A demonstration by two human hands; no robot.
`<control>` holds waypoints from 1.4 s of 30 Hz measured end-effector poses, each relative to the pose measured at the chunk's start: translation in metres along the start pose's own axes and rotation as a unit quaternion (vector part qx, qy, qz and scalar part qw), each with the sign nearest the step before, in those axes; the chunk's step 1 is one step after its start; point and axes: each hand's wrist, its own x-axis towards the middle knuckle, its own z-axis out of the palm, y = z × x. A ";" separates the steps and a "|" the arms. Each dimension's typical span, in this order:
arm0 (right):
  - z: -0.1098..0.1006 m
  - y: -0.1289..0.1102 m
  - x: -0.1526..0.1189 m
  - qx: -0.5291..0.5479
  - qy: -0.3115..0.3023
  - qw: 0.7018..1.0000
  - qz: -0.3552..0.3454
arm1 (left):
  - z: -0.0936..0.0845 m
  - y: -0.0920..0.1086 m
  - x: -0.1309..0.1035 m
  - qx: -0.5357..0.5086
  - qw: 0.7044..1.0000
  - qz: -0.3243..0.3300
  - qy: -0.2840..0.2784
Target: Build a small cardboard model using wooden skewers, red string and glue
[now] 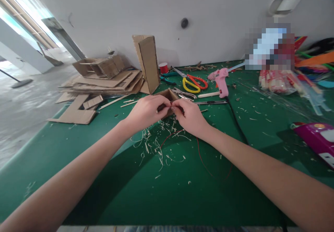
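Observation:
My left hand (151, 109) and my right hand (190, 116) meet fingertip to fingertip over the middle of the green table (146, 197). Both are closed in a pinch. What sits between the fingertips is too small to make out clearly. A thin red thread (199, 149) hangs and curves below my right hand, and another stretch of it lies on the table among pale shavings (159, 150). Right behind and beneath the hands is a small open cardboard box (169, 93), partly hidden by them.
Behind stand a tall cardboard piece (149, 63), a red thread spool (163, 68), yellow-and-red scissors (191, 84), pliers (185, 93), a cutter knife (212, 102) and a pink glue gun (221, 82) with its cord. Cardboard sheets (104, 86) lie left; a magenta object (314, 138) sits right.

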 end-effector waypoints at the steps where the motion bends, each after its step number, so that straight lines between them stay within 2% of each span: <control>1: 0.000 0.000 0.000 0.001 0.002 1.000 0.001 | 0.001 0.000 -0.001 0.001 1.000 -0.003 0.006; 9: -0.001 -0.001 -0.001 0.005 0.008 1.000 -0.003 | 0.004 -0.003 -0.002 -0.012 0.999 0.000 0.036; 18: -0.002 0.000 -0.001 -0.015 -0.006 1.000 0.004 | -0.003 -0.002 0.000 -0.006 1.000 0.002 -0.018; 27: -0.005 -0.009 -0.001 -0.102 -0.076 0.987 0.095 | -0.015 0.001 0.002 0.002 0.997 -0.019 -0.072; 37: -0.006 -0.012 0.000 -0.143 -0.098 0.975 0.139 | -0.009 0.002 0.004 -0.001 0.997 -0.023 -0.069; 42: -0.006 -0.012 0.000 -0.162 -0.099 0.972 0.136 | -0.009 0.004 0.003 0.015 0.997 -0.023 -0.069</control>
